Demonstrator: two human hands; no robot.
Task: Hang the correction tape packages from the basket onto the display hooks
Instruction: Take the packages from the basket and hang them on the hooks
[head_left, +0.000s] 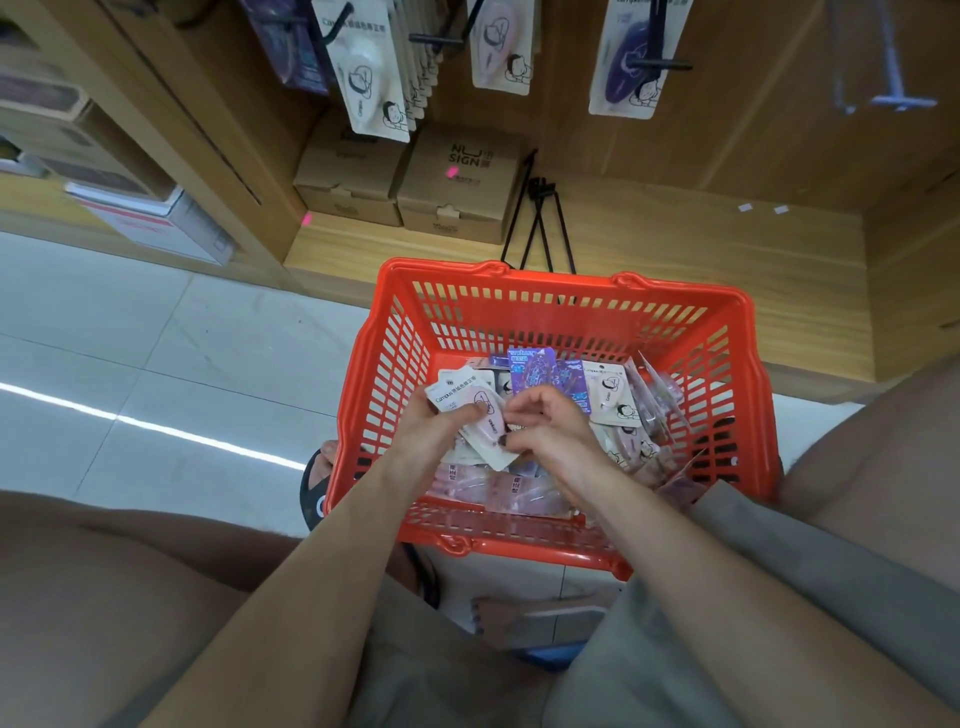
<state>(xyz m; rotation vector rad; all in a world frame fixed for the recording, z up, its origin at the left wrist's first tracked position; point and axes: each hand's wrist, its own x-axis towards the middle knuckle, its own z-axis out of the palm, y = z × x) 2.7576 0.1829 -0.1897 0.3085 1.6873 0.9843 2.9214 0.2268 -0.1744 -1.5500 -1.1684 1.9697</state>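
Observation:
An orange plastic basket stands on the floor in front of me, filled with several correction tape packages. Both my hands are inside it. My left hand grips a small stack of white-and-pink packages, thumb on top. My right hand has curled fingers and pinches the lower corner of the top package in that stack. Above, black display hooks on the wooden wall carry hanging packages in white, pink and purple.
Two brown cardboard boxes sit on the low wooden shelf behind the basket, beside loose black hooks. An empty pale hook hangs at top right. My knees flank the basket; sandalled feet show beneath it.

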